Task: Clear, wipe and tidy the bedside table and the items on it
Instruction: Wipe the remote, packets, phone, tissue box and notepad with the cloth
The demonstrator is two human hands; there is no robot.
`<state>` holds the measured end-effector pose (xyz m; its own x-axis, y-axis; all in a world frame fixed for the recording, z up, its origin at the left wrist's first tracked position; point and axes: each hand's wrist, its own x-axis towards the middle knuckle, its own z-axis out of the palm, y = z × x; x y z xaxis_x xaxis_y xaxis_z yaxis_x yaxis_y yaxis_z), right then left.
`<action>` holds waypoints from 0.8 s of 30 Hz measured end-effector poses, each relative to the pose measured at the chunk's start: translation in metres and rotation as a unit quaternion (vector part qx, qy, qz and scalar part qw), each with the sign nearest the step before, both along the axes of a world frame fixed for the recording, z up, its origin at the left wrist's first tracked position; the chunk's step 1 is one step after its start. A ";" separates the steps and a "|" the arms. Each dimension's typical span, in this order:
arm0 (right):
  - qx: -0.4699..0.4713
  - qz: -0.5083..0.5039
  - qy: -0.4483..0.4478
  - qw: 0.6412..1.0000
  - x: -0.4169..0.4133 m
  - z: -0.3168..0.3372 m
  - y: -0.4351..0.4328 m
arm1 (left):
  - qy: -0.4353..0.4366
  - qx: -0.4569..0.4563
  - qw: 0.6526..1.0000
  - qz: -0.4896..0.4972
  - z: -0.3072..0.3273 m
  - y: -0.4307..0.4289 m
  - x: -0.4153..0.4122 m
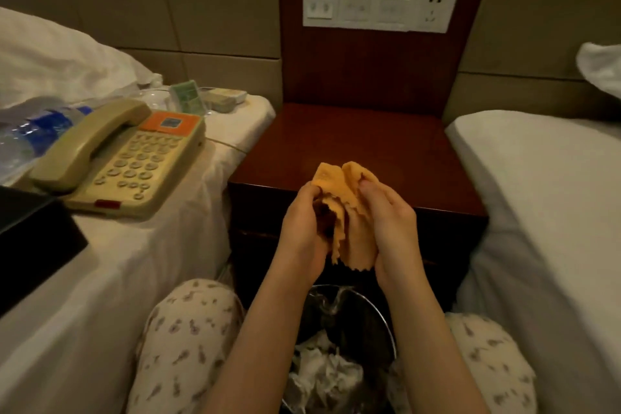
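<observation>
A dark red wooden bedside table (356,138) stands between two beds, its top bare. In front of its near edge I hold an orange cloth (349,208) bunched between both hands. My left hand (302,225) grips its left side and my right hand (391,222) grips its right side. A beige telephone (124,158), water bottles (30,134) with blue labels, a green card stand (188,99) and a small tray (223,99) lie on the left bed.
A bin (342,346) lined with plastic and holding crumpled tissue stands on the floor between my knees. A black box (30,242) sits on the left bed's near part. The right bed (537,185) flanks the table. A white switch panel (379,8) is on the headboard.
</observation>
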<state>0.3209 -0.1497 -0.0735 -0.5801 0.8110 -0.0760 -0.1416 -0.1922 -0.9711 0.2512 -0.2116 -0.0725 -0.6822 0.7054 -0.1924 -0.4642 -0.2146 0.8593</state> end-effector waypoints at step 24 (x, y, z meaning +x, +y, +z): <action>0.243 -0.166 -0.247 0.923 0.037 0.007 0.071 | -0.008 -0.021 0.982 -0.188 -0.004 0.101 0.040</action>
<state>0.3580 -0.0785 -0.0661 -0.2851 0.9458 0.1555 0.3697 0.2582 -0.8926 0.2909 -0.1108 -0.0765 -0.3709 0.8985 -0.2348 -0.5179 0.0098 0.8554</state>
